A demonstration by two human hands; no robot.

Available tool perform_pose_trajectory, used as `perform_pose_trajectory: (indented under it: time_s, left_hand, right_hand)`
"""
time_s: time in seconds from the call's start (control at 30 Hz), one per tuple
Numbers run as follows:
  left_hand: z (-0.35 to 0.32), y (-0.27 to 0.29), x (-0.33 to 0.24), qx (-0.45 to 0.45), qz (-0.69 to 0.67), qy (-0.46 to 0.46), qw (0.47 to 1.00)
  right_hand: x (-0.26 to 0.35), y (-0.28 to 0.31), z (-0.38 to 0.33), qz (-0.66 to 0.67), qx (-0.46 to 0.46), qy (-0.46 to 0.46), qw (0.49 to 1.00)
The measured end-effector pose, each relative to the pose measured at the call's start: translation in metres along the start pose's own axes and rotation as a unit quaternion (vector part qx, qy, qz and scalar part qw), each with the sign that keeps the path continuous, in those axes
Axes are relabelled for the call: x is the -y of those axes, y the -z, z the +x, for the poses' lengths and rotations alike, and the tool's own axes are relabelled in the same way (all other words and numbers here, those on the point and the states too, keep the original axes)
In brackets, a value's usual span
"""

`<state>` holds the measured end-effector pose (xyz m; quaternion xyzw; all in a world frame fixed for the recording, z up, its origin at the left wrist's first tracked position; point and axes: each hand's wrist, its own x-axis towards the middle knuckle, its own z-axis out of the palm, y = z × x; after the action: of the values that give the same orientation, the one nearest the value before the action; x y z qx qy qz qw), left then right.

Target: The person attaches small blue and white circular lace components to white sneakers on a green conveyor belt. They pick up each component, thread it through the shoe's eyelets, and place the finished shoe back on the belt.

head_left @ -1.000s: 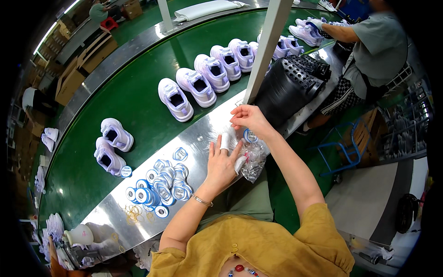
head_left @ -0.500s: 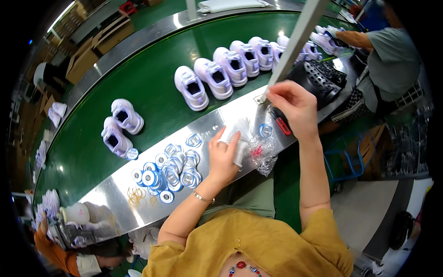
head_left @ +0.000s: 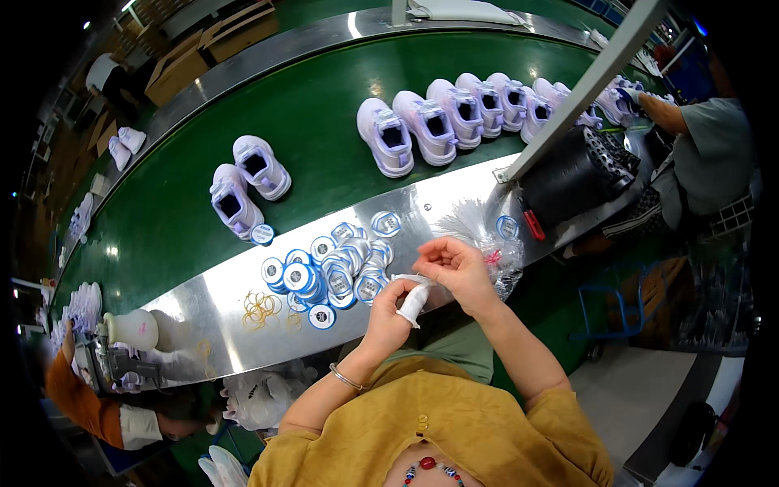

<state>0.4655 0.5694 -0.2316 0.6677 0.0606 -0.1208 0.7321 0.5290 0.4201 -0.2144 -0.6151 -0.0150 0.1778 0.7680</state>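
My left hand [head_left: 391,315] is closed round a small white folded bundle [head_left: 415,303], held in front of my body at the metal ledge's near edge. Just right of it, my right hand [head_left: 461,276] has its thumb and fingertips pinched together near the bundle's top. What those fingers hold, if anything, is too small to make out. Beyond my hands lies a pile of round blue-and-white tags [head_left: 341,272]. Clear thin plastic strands [head_left: 469,221] and a crinkled clear plastic bag [head_left: 510,264] with a pink mark are beside my right hand.
White-lilac sneakers [head_left: 385,136] stand in a row on the green belt [head_left: 316,154], with another pair [head_left: 235,203] farther left. A slanted metal post [head_left: 580,93] rises from the ledge near a red-handled tool [head_left: 532,225] and a black bag [head_left: 572,174]. Yellow rubber bands [head_left: 261,310] lie left. Co-workers sit at both sides.
My right hand has come down and left from near the post to beside my left hand. The left hand has drawn the white bundle nearer, off the ledge. The view has shifted too.
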Motion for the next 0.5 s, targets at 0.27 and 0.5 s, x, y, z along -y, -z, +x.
perform_pose_trajectory:
  time_s: [0.27,0.5]
  left_hand:
    - [-0.015,0.028,-0.007,-0.038,-0.011,-0.013,0.999]
    - [-0.022,0.047,0.014,-0.064,0.036,-0.061,0.996]
  right_hand:
    - [-0.017,-0.035,0.002,0.117,0.037,-0.098,0.988]
    - [-0.03,-0.053,0.009,-0.032,0.12,-0.07,0.99]
